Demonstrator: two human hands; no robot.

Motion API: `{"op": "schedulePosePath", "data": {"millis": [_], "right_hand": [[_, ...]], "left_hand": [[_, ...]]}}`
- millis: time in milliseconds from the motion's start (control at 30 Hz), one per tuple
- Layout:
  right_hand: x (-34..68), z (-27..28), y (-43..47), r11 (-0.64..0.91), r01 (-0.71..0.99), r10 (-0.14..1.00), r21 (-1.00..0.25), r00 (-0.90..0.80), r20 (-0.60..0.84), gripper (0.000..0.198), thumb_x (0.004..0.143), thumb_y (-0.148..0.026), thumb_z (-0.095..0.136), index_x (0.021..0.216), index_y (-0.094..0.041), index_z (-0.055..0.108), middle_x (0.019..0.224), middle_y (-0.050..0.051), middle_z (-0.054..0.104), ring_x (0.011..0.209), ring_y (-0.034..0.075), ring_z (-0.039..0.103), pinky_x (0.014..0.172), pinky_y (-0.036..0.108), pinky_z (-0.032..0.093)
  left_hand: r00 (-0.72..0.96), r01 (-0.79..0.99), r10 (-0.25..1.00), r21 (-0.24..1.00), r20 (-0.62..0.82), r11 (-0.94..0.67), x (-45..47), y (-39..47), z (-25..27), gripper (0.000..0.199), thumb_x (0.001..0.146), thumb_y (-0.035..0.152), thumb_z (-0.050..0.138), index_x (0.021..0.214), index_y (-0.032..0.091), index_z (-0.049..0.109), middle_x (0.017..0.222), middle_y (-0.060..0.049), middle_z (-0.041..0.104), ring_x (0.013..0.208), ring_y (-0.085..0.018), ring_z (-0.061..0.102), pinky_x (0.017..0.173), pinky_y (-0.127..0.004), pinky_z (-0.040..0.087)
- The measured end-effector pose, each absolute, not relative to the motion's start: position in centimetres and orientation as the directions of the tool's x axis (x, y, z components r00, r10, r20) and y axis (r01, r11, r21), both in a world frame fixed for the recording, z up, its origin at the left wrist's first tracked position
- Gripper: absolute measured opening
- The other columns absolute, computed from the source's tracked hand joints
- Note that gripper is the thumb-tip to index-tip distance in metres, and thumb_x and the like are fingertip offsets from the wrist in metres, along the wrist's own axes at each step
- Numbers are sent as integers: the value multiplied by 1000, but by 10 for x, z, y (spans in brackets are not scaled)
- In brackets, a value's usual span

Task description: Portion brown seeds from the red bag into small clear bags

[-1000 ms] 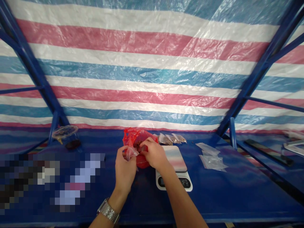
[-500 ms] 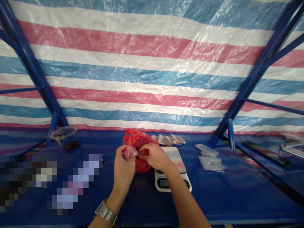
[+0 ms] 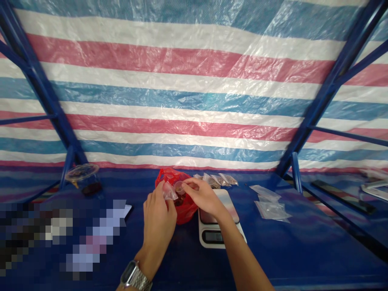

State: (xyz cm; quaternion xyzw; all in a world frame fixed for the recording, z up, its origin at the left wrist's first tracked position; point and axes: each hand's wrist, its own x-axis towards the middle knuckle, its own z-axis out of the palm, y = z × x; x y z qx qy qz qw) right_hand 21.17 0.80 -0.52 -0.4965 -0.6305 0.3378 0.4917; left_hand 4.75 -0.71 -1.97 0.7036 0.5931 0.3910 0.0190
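Note:
My left hand [image 3: 159,216] pinches a small clear plastic bag [image 3: 169,191] over the red plastic bag [image 3: 186,212]. Close beside it, my right hand [image 3: 201,196] grips a small clear round cup [image 3: 179,186] by its edge, tilted near the small bag's mouth. Dark brown bits [image 3: 180,199] show inside the open red bag; what they are is too small to tell. To the right of the red bag stands a white kitchen scale [image 3: 209,239], partly covered by my right forearm, its display too blurred to read.
Several filled small bags [image 3: 222,180] lie behind the scale. Flat clear bags [image 3: 273,210] rest to its right. A clear tub with dark liquid [image 3: 87,182] stands at the left on the blue table [image 3: 188,266]. Blue metal posts [image 3: 315,105] slant on both sides before a striped tarp.
My right hand has risen from the red bag's opening, and the small clear cup now shows in its fingers. My left hand keeps hold of the small bag, turned slightly.

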Motion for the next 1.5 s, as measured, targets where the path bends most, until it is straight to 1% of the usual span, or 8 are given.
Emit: {"op": "schedulePosePath", "data": {"millis": [167, 400, 567, 700, 867, 1100, 1200, 1500], "right_hand": [[209, 3, 3, 282, 239, 959, -929, -47, 279, 29, 90, -44, 71, 105, -21, 75, 105, 6, 77, 90, 19, 70, 84, 32, 55], [210, 3, 2, 266, 200, 964, -943, -40, 263, 30, 90, -46, 70, 106, -21, 75, 102, 5, 75, 91, 19, 70, 87, 33, 55], [207, 3, 1, 273, 184, 962, -944, -62, 266, 29, 89, -42, 71, 106, -20, 74, 95, 5, 74, 88, 19, 70, 81, 32, 55], [205, 4, -2, 275, 149, 960, -950, -100, 262, 25, 85, -36, 75, 104, -20, 74, 93, 4, 74, 84, 18, 69, 76, 30, 55], [205, 5, -5, 327, 157, 943, -932, -119, 311, 22, 85, -33, 75, 101, -19, 75, 95, 3, 74, 87, 18, 69, 80, 30, 55], [207, 8, -3, 425, 324, 902, -845, -73, 425, 23, 77, -15, 75, 99, -23, 77, 103, 1, 72, 95, 18, 67, 93, 34, 51], [206, 11, -4, 437, 348, 894, -829, -66, 443, 24, 76, -15, 76, 98, -24, 78, 103, 1, 70, 98, 19, 65, 94, 35, 50], [203, 15, -4, 414, 180, 910, -893, -107, 400, 26, 77, -15, 75, 101, -23, 76, 107, 3, 76, 98, 20, 69, 94, 35, 53]], "left_hand": [[74, 872, 875, 394, 479, -289, 49, -7, -25, 44, 95, 25, 51, 138, 15, 54, 125, -16, 68, 116, -34, 61, 99, -48, 45], [114, 866, 881, 389, 460, -315, 45, -4, -25, 41, 98, 33, 52, 136, 20, 58, 124, -15, 69, 115, -34, 60, 97, -48, 44], [166, 824, 880, 427, 446, -372, 45, -2, -29, 39, 98, 32, 54, 135, 22, 59, 131, -13, 69, 119, -33, 59, 100, -47, 43], [171, 808, 887, 454, 430, -376, 43, -1, -27, 34, 97, 31, 57, 130, 24, 63, 120, -11, 73, 115, -32, 61, 97, -45, 44], [170, 793, 894, 480, 415, -374, 40, -1, -22, 33, 97, 29, 58, 129, 25, 65, 117, -10, 74, 110, -30, 63, 95, -42, 45], [153, 770, 902, 523, 405, -365, 45, -2, -20, 38, 94, 31, 63, 131, 25, 64, 117, -11, 73, 114, -31, 64, 97, -43, 45], [135, 747, 910, 563, 393, -354, 47, -2, -22, 37, 93, 32, 63, 129, 25, 64, 116, -11, 73, 113, -31, 65, 99, -44, 46], [92, 689, 928, 650, 360, -321, 47, -1, -21, 34, 93, 33, 59, 125, 23, 62, 111, -10, 73, 106, -32, 67, 97, -47, 46]]}}
